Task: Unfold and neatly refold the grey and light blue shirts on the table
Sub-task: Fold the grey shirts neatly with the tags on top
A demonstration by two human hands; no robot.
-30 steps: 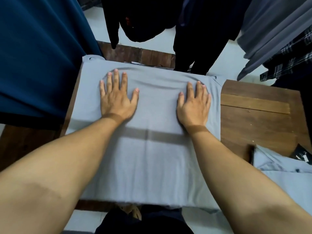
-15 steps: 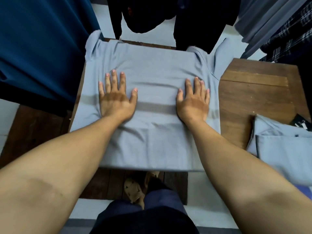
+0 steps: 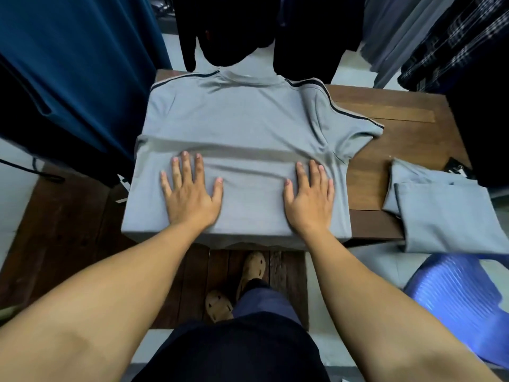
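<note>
The grey shirt (image 3: 248, 119) is spread flat over the left part of the wooden desk (image 3: 385, 128), with its collar at the far edge and a dark stripe seen along each shoulder. Its sleeve on the right is laid out sideways on the bare wood, while the left edge of the shirt is drawn in along the side of the desk. The near edge of the cloth is hung slightly over the front of the desk.

The left grip (image 3: 191, 198) is laid palm down on the lower left of the shirt, with fingers straight and spread. The right grip (image 3: 309, 201) is pressed flat on the lower right, with fingers straight and close together. Nothing is clasped by either; the cloth is only pressed. A crosswise ridge of fabric is seen just beyond the fingertips of both.

The light blue shirt (image 3: 446, 216) is found folded at the right end of the desk, well apart from the grey one, its near part overhanging the corner. A small black item (image 3: 457, 168) is seen just beyond it. A blue plastic stool (image 3: 454, 293) is placed below that corner. Dark blue cloth (image 3: 77, 64) is hung at the left and a plaid garment (image 3: 454, 51) at the far right. Tan clogs (image 3: 252, 268) are worn on the feet below the desk.
</note>
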